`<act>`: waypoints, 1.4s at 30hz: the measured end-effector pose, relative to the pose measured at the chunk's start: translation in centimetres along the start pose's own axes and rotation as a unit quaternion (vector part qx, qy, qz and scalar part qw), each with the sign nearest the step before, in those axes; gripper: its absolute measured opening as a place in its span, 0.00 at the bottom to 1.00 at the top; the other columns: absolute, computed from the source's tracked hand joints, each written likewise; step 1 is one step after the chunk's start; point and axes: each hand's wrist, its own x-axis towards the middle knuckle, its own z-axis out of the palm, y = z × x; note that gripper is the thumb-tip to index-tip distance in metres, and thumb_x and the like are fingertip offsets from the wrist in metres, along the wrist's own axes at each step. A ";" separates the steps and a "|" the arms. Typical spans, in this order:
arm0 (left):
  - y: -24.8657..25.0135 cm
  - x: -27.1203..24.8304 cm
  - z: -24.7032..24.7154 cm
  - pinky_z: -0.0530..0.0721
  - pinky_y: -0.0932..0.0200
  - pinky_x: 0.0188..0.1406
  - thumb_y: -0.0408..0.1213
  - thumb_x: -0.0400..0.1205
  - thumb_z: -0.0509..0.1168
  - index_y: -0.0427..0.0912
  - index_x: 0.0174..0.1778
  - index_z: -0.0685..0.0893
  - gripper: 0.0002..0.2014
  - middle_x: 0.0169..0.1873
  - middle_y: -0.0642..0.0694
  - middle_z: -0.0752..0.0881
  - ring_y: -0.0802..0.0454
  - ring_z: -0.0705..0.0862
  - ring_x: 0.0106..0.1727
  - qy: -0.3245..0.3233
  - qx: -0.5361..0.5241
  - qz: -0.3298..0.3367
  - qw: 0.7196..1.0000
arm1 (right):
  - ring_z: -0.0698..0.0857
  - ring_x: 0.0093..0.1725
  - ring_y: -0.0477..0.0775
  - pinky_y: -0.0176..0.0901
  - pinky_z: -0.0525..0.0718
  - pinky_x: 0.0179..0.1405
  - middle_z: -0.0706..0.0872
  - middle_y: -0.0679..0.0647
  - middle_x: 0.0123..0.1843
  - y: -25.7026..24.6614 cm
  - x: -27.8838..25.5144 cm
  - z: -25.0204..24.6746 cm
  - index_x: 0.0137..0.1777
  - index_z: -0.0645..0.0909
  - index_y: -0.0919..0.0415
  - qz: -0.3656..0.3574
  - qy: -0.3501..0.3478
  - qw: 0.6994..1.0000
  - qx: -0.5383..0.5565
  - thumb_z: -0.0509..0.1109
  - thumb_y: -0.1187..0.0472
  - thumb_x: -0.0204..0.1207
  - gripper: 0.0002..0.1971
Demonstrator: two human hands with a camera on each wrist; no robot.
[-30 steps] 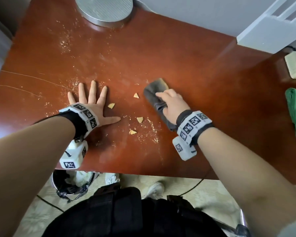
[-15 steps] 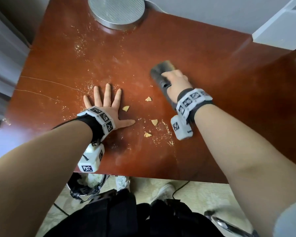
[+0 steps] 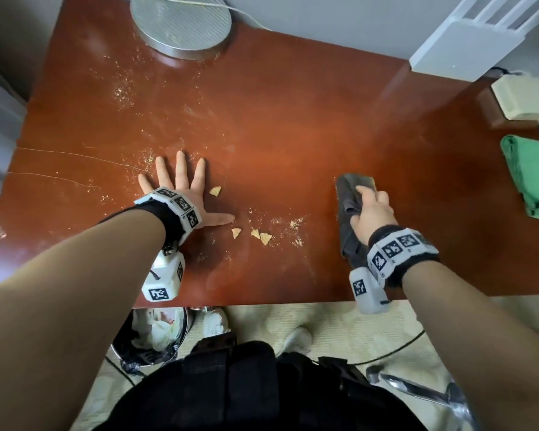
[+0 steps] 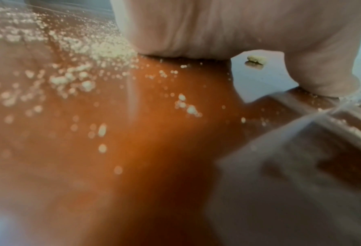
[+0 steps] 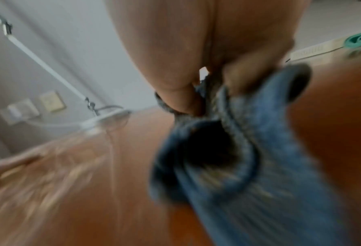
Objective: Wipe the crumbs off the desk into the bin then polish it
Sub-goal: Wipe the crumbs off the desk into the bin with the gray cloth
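Early in the wipe stage. Right hand [image 3: 372, 213] curls round a grey cloth [image 3: 349, 213] pressed on the desk [image 3: 293, 119], right of the mess. Left hand [image 3: 181, 188] lies flat, fingers spread, holding nothing, just left of the crumbs [image 3: 262, 234]. Chip bits and fine dust remain mid-desk, more dust near the far left by the round base [image 3: 181, 23]. Bin [image 3: 151, 337] sits on the floor under the near edge. Nothing looks swept in yet; polishing not begun, green cloth [image 3: 532, 175] lies unused at far right.

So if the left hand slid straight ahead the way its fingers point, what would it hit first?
Fine crumbs by the left hand's fingertips; beyond them bare desk, and probably the round metal base farther on.
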 end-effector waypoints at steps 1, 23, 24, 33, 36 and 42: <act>0.0 0.0 0.0 0.43 0.27 0.76 0.82 0.61 0.53 0.55 0.78 0.26 0.61 0.78 0.46 0.26 0.34 0.31 0.80 0.002 0.000 0.001 1.000 | 0.68 0.71 0.66 0.54 0.72 0.68 0.61 0.60 0.76 0.4 -0.9 0.9 0.80 0.58 0.53 0.001 -0.004 1.000 -0.008 0.59 0.65 0.81 0.28; -4.9 -7.6 8.7 0.42 0.32 0.77 0.77 0.71 0.42 0.57 0.78 0.28 0.47 0.80 0.47 0.29 0.36 0.34 0.81 0.039 -0.042 -0.068 0.996 | 0.67 0.72 0.68 0.56 0.67 0.72 0.57 0.59 0.79 0.6 -3.8 2.5 0.80 0.60 0.53 0.097 0.035 0.993 0.058 0.56 0.67 0.82 0.27; -4.5 -7.7 8.6 0.42 0.31 0.77 0.78 0.71 0.42 0.57 0.78 0.28 0.48 0.80 0.47 0.29 0.36 0.34 0.81 0.039 -0.043 -0.066 0.996 | 0.66 0.72 0.67 0.56 0.66 0.73 0.56 0.58 0.79 0.2 -4.1 3.1 0.81 0.59 0.52 0.090 0.031 0.994 0.049 0.55 0.68 0.81 0.28; -3.4 -6.8 6.9 0.45 0.26 0.75 0.83 0.59 0.51 0.57 0.76 0.24 0.61 0.78 0.46 0.25 0.33 0.33 0.80 0.008 0.001 -0.041 0.999 | 0.68 0.72 0.61 0.48 0.71 0.71 0.61 0.57 0.77 -9.3 -7.7 6.4 0.80 0.62 0.55 -0.197 -0.042 0.976 0.080 0.53 0.70 0.80 0.28; -3.5 -6.4 6.6 0.46 0.26 0.75 0.84 0.56 0.52 0.59 0.76 0.24 0.63 0.78 0.46 0.25 0.34 0.33 0.80 0.011 0.002 -0.029 1.000 | 0.70 0.72 0.62 0.46 0.66 0.76 0.63 0.60 0.75 -7.0 -5.8 4.0 0.78 0.66 0.56 -0.177 0.008 0.976 0.129 0.54 0.70 0.79 0.27; -3.4 -5.5 6.0 0.45 0.26 0.75 0.84 0.55 0.53 0.59 0.75 0.22 0.64 0.77 0.46 0.24 0.33 0.31 0.80 -0.003 0.009 -0.023 1.000 | 0.72 0.70 0.70 0.56 0.69 0.75 0.59 0.60 0.77 0.7 1.1 0.2 0.78 0.64 0.52 0.075 0.037 0.993 0.083 0.55 0.67 0.81 0.25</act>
